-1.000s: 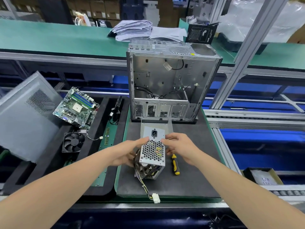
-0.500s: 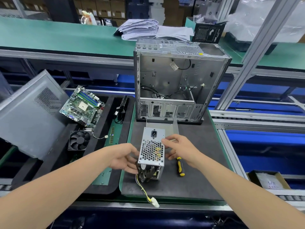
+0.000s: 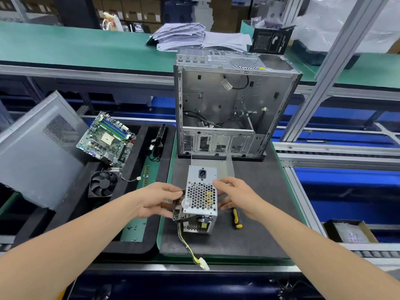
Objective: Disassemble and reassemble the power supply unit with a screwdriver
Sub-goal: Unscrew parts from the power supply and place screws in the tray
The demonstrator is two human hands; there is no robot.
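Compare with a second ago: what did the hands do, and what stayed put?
The left hand slid from the top corner of the power supply unit down its left side and now grips the exposed insides there. The right hand stayed holding its upper right edge. The screwdriver lies untouched on the mat beside it.

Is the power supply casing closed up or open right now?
Open: the power supply shows exposed components along its left side and beneath the perforated cover.

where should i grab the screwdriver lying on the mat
By its yellow and black handle, from above and the right: the screwdriver lies flat on the mat, handle nearest the person, with the power supply unit close on its left.
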